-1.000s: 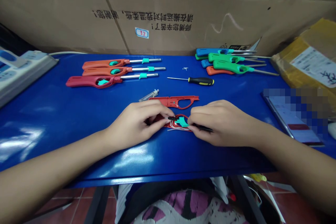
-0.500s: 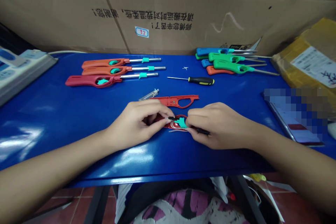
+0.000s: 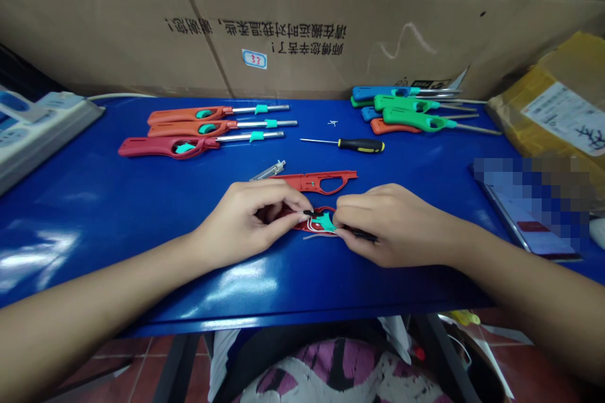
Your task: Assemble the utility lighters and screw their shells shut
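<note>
Handling of an open lighter handle, lower centre of the frame. The right hand (image 3: pixel 378 223) has shifted slightly leftward, toward the left hand (image 3: pixel 258 214), over the last second; its fingertips now cover more of the right end of the green trigger (image 3: pixel 323 221). The left hand is essentially unmoved, thumb and forefinger pinching a small black part (image 3: pixel 308 212) above the shell. The right hand is curled closed on a dark rod (image 3: pixel 366 235), whose end projects beneath the palm; whether its fingertips also grip the shell is hidden. The red half-shell (image 3: pixel 326 208) lies on the desk (image 3: pixel 227 299) between the hands, with white wires (image 3: pixel 311 225) looping beside the trigger and a thin greyish strand (image 3: pixel 314 237) along its near edge. The small shift suggests fine adjustment at the trigger end while the left hand steadies the black part. Unchanged beyond the hands, mid-frame: the second red half-shell (image 3: pixel 308 182), the clear part (image 3: pixel 271 170) at its left, and the screwdriver (image 3: pixel 362 145), upper right of centre.
</note>
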`<state>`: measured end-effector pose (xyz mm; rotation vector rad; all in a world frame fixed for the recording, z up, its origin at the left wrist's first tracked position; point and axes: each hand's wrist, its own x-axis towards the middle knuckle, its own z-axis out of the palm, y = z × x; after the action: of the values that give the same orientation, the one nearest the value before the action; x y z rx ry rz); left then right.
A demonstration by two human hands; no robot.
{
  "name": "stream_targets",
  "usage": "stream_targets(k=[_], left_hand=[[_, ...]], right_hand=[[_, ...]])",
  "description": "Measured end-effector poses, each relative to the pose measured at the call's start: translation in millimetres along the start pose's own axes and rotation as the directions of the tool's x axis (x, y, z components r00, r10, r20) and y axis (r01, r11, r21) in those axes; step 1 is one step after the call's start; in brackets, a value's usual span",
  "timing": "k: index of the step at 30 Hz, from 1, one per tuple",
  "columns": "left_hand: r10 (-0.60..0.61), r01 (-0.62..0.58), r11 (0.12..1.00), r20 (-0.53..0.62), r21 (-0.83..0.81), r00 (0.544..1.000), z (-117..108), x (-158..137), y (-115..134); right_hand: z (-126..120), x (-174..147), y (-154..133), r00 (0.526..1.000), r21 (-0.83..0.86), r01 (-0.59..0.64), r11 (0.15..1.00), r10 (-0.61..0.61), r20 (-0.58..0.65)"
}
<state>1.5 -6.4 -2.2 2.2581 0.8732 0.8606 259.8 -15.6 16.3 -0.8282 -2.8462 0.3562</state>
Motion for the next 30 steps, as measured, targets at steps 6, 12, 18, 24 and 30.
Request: stream_targets(k=[6, 12, 18, 24, 30], left_hand=[[-0.009, 0.008, 1.000, -0.010, -0.004, 1.000, 0.1, -0.6, 0.8], [-0.029, 0.029, 1.000, -0.017, -0.011, 0.999, -0.1, -1.5, 0.4], [-0.061, 0.059, 0.998, -0.033, -0.037, 0.998, 0.3, 1.3, 0.3], [-0.086, 0.085, 0.995, -0.033, -0.047, 0.996, -0.7, 2.2, 1.9], [-0.080, 0.078, 0.996, -0.032, -0.047, 0.996, -0.2, 1.5, 1.7]], right_hand=[[-1.6, 0.6, -0.7, 1.000, -0.013, -0.007, 1.000, 0.007, -0.006], [-1.0, 0.3, -0.5, 1.000, -0.030, 0.005, 1.000, -0.005, -0.011], [1.2, -0.1, 0.6, 0.999, -0.048, -0.015, 0.999, 0.014, -0.032], [1.0, -1.1, -0.1, 0.999, -0.049, -0.029, 0.998, 0.027, -0.042], [2.6, -1.5, 0.6, 0.999, -0.039, -0.032, 0.999, 0.030, -0.042]])
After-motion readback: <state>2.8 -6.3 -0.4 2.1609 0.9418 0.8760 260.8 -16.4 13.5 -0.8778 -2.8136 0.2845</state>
